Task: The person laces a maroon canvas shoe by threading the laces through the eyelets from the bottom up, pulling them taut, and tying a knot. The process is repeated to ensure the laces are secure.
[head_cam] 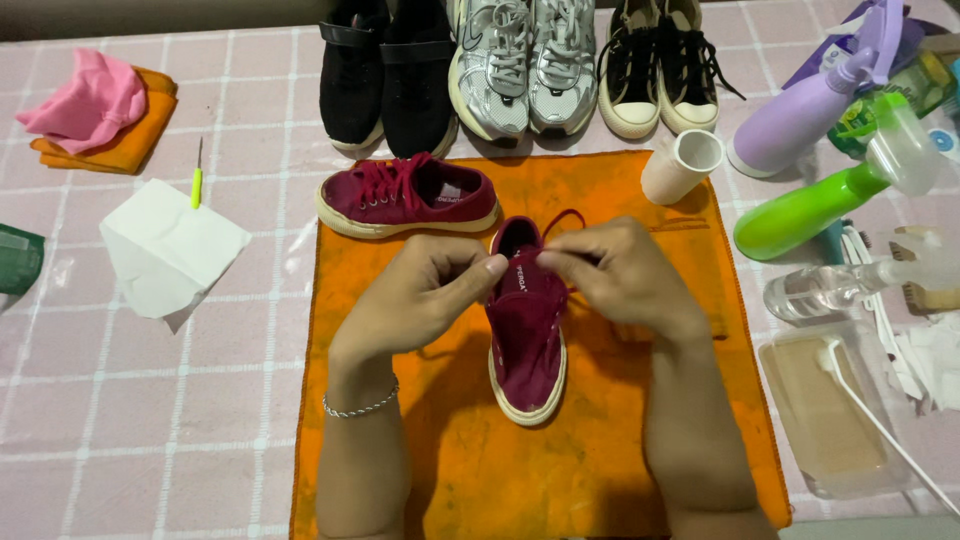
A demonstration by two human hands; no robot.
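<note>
Right, I'm working the lace on the maroon sneaker (527,330) lying between my wrists on the orange cloth (600,450), toe pointing back at me. My left hand (420,295) and right hand (620,275) are close together over its tongue, fingertips nearly touching, right thumb & forefinger pinching the maroon lace (565,222) looping just beyond them. Its pair, w/ laces in, is sitting just past my left hand. Next, I reckon, I'm needing a steady pull thru the eyelets.

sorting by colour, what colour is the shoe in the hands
Dark red shoe with a cream sole, best seen in the head view.
</note>
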